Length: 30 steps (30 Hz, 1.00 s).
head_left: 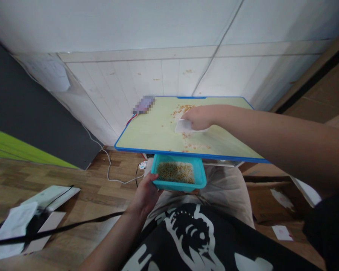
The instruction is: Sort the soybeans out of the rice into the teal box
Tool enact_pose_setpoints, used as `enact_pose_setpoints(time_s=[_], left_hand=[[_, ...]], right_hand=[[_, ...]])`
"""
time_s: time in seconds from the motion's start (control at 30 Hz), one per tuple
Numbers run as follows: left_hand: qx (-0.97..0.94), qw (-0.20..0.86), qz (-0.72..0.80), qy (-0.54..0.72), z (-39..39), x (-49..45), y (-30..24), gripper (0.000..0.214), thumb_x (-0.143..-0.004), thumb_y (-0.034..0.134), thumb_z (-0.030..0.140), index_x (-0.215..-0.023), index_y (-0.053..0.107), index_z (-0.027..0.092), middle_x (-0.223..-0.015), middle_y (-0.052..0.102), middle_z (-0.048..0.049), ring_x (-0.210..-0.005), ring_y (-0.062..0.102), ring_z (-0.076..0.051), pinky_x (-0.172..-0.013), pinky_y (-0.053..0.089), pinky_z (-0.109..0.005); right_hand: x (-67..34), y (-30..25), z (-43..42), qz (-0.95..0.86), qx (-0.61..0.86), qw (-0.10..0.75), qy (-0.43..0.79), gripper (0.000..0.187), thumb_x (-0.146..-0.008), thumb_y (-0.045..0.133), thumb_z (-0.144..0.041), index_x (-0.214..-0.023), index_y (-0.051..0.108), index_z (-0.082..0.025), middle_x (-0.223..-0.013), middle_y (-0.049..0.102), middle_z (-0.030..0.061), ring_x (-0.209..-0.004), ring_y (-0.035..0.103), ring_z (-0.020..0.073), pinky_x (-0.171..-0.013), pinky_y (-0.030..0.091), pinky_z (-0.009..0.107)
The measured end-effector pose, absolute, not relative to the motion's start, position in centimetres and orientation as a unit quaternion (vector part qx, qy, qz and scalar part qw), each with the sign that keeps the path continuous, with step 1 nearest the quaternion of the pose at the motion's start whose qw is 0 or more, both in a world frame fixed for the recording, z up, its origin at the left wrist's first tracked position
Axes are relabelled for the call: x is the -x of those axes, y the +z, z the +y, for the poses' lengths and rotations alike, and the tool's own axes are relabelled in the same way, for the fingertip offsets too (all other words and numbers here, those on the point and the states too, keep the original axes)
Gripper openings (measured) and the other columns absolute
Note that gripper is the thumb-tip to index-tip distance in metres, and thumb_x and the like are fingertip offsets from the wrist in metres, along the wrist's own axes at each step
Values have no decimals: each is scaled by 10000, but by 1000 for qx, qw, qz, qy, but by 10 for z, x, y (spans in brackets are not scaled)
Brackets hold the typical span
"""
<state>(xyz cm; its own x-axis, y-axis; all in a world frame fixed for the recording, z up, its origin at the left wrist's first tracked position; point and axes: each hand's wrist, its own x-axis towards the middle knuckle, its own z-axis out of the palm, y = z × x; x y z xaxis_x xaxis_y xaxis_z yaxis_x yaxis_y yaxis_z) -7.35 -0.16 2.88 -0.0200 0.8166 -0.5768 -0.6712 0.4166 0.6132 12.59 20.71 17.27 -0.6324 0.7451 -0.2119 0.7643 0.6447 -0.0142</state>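
Note:
My left hand (147, 191) grips the near left side of a teal plastic tub (201, 178), thumb over its rim. Yellow kernels mixed with small pale grains (175, 172) cover the tub's bottom. The tub sits just under the near edge of a pale yellow tabletop (147, 131) with a blue border. Over the tabletop, my right hand (199, 117) is closed on a thin white flat piece (181, 127), its exact kind unclear. Yellow kernels (183, 108) lie scattered beyond that piece, and more kernels with pale grains (196, 146) lie on its near side.
A blurred-out object (144, 104) with a red cord rests at the table's far left corner. A white wall (169, 75) stands behind. White cable (109, 169) runs along the floor at left, near papers and boards (49, 199). Cardboard boxes (267, 203) stand at right.

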Motion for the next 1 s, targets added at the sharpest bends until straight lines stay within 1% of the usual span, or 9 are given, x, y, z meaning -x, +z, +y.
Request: enact_pose_setpoints(time_s=[0.2, 0.33, 0.43, 0.57, 0.67, 0.77, 0.87, 1.0], left_hand=[[-83, 700, 469, 532, 0, 72, 27, 486, -692, 685, 198, -1175, 734, 178, -1151, 813, -83, -1079, 738, -277, -848, 589, -348], [-86, 707, 459, 531, 0, 72, 26, 469, -695, 688, 201, -1161, 740, 193, -1157, 814, -74, -1094, 738, -279, -903, 594, -367], [-94, 710, 457, 528, 0, 72, 25, 494, -704, 694, 214, -1196, 732, 206, -1139, 815, -72, -1088, 741, -283, -925, 594, -389], [-96, 716, 451, 524, 0, 71, 22, 506, -716, 688, 228, -1220, 719, 219, -1133, 813, -65, -1098, 737, -280, -932, 594, -396], [-89, 721, 443, 525, 0, 70, 22, 466, -722, 671, 231, -1184, 726, 202, -1136, 811, -72, -1118, 730, -271, -931, 590, -376], [-85, 717, 453, 523, 1, 69, 24, 414, -737, 660, 228, -1144, 736, 206, -1133, 813, -61, -1084, 736, -259, -917, 591, -368], [-85, 717, 459, 518, 1, 68, 27, 389, -744, 659, 228, -1124, 742, 208, -1110, 818, -56, -1060, 740, -256, -909, 589, -366], [-85, 718, 461, 515, 1, 68, 29, 405, -739, 656, 219, -1135, 737, 201, -1066, 823, -58, -1030, 741, -250, -894, 589, -363]], right_hand=[[-125, 176, 201, 903, -409, 130, -23, 483, -761, 664, -85, -1213, 766, -222, -1142, 790, 149, -1055, 721, 353, -860, 535, 464], [-126, 175, 199, 905, -405, 124, -30, 451, -766, 677, -103, -1188, 774, -230, -1118, 793, 137, -1063, 716, 349, -855, 526, 456], [-126, 175, 198, 907, -403, 117, -41, 397, -772, 688, -118, -1139, 785, -233, -1085, 798, 131, -1067, 714, 344, -862, 519, 449], [-126, 175, 193, 909, -398, 118, -44, 343, -784, 687, -138, -1098, 789, -232, -1076, 802, 127, -1065, 717, 335, -868, 516, 440], [-126, 175, 189, 913, -386, 128, -35, 362, -797, 668, -154, -1131, 779, -238, -1110, 802, 119, -1057, 721, 321, -871, 512, 432], [-125, 176, 185, 915, -380, 131, -37, 374, -806, 656, -167, -1151, 778, -244, -1129, 801, 112, -1060, 719, 319, -876, 506, 431], [-124, 178, 181, 914, -382, 136, -38, 390, -795, 656, -140, -1151, 785, -236, -1113, 803, 113, -1057, 717, 318, -865, 505, 415], [-123, 181, 176, 913, -378, 150, -33, 421, -781, 655, -118, -1172, 778, -217, -1078, 805, 107, -1040, 719, 309, -850, 507, 391]])
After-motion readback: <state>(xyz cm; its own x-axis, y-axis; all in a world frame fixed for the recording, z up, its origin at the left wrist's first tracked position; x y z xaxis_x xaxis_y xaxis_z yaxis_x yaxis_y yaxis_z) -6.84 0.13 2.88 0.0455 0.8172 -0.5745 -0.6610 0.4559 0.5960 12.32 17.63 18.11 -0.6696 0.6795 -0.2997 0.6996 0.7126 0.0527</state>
